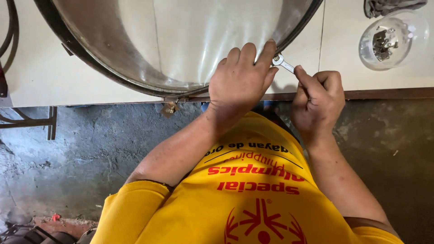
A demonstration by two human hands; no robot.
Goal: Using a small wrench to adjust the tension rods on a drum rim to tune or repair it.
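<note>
At the near edge of the white surface [36,77], a large round metal drum [181,40] lies with its dark rim band reaching almost to the edge. The left hand [239,81] rests on the lower right part of this rim, its fingers curled over the band and pressing on it, so its grip is closed around the rim rather than around any tool. Just beside it, the right hand [318,99] pinches the handle of a small silver wrench [282,62] between the thumb and the first fingers; the grip is tight on it. The open head of the wrench sits at the rim, touching the left fingertips. A small metal latch [170,108] hangs under the rim. Farther right on the surface stands a clear glass bowl [392,40] with small metal parts inside, and a grey cloth [389,6] lies behind it.
</note>
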